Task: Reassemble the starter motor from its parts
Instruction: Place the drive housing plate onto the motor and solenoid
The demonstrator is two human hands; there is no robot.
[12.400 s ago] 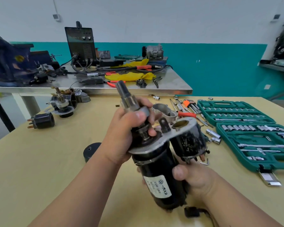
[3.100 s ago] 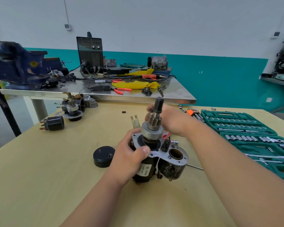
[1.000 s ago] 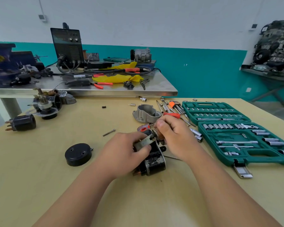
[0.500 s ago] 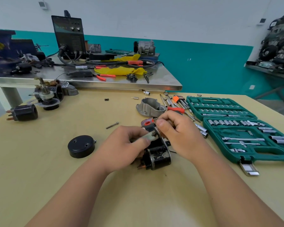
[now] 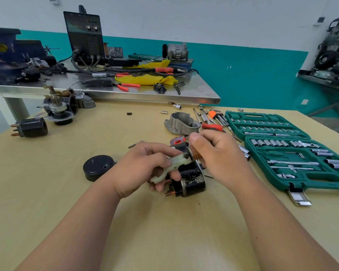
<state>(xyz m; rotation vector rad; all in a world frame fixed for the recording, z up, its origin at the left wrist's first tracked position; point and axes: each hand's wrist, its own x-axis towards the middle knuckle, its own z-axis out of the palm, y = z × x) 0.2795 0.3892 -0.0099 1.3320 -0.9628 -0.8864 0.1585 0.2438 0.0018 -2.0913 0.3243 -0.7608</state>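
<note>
The black starter motor (image 5: 191, 182) lies on its side in the middle of the wooden table (image 5: 47, 192), its copper terminals pointing left. My left hand (image 5: 143, 167) holds a pale plastic shift fork (image 5: 172, 167) over it. My right hand (image 5: 217, 153) grips a copper-coloured plunger (image 5: 195, 154) whose end meets the fork's top. A black round end cap (image 5: 98, 169) lies to the left. A grey aluminium nose housing (image 5: 182, 124) sits behind my hands.
An open green socket set (image 5: 294, 153) fills the right side. Hex keys and a red-handled tool (image 5: 213, 122) lie behind. A second dismantled starter (image 5: 57, 110) and a black solenoid (image 5: 30, 127) sit far left. A loose bolt (image 5: 135, 144) lies mid-table. A steel bench (image 5: 194, 90) stands behind.
The starter was upright in my hands earlier; it now lies on the table. Over the last second my hands stay on the fork and plunger, and the fork has come more into view.
</note>
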